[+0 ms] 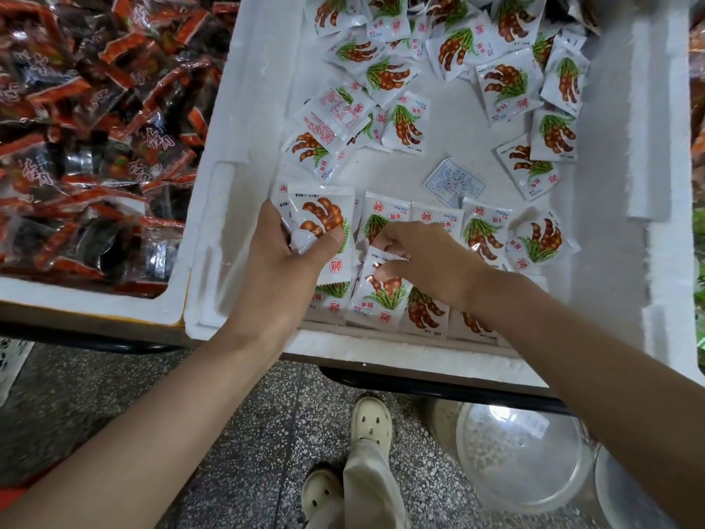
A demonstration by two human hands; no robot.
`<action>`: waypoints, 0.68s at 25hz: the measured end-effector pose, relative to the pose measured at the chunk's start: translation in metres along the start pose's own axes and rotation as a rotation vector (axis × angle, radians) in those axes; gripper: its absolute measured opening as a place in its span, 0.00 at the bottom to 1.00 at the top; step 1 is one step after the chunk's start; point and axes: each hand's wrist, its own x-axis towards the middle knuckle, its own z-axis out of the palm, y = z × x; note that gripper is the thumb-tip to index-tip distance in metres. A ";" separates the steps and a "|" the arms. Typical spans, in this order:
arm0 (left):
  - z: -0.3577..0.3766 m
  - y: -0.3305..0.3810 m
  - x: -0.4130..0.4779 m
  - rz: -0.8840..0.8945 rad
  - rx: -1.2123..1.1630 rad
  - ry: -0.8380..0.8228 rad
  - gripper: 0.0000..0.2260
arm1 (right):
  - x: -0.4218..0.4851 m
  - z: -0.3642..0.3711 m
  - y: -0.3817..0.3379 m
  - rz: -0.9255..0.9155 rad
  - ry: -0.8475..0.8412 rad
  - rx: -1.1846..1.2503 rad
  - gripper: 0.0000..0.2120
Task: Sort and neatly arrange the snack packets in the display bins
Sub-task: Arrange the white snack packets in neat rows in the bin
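Lining up white tamarind packets along the near wall of the foam bin point(244, 147).
The left hand point(278, 257) is clamped on one glossy packet point(324, 219), thumb on its face; the right hand point(431, 261) pinches the crimped top of a row packet point(375, 295). Best to seat each pouch squarely, print up, edges overlapping evenly, I'd say. Slick crinkly film slips; the loose pile point(385, 74) lies at the far end, red-wrapped snacks point(95, 108) next door.
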 end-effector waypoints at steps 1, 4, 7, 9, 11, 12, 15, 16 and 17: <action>0.001 0.000 0.000 0.002 0.008 -0.002 0.13 | 0.002 0.002 0.000 -0.004 -0.012 -0.011 0.16; 0.004 -0.002 0.001 0.002 0.043 -0.001 0.13 | 0.003 0.006 -0.004 -0.063 -0.023 -0.069 0.16; 0.008 -0.003 0.001 0.000 0.057 0.000 0.12 | -0.001 0.007 -0.001 -0.130 0.081 -0.173 0.20; 0.010 -0.004 0.001 -0.008 0.085 -0.033 0.12 | -0.006 0.004 0.000 -0.169 0.190 -0.202 0.24; 0.011 -0.008 0.001 -0.033 0.120 -0.086 0.14 | -0.014 -0.004 -0.004 -0.143 0.229 0.104 0.23; 0.012 -0.010 0.002 -0.041 0.143 -0.118 0.15 | -0.019 -0.009 -0.006 -0.117 0.194 0.288 0.23; 0.017 -0.012 -0.001 -0.034 0.218 -0.251 0.14 | -0.034 -0.015 -0.007 -0.071 0.143 0.406 0.16; 0.021 -0.011 -0.003 -0.029 0.236 -0.309 0.14 | -0.036 -0.015 -0.004 -0.050 0.185 0.379 0.13; 0.025 -0.009 -0.005 -0.024 0.243 -0.351 0.13 | -0.039 -0.015 -0.002 -0.016 0.231 0.386 0.12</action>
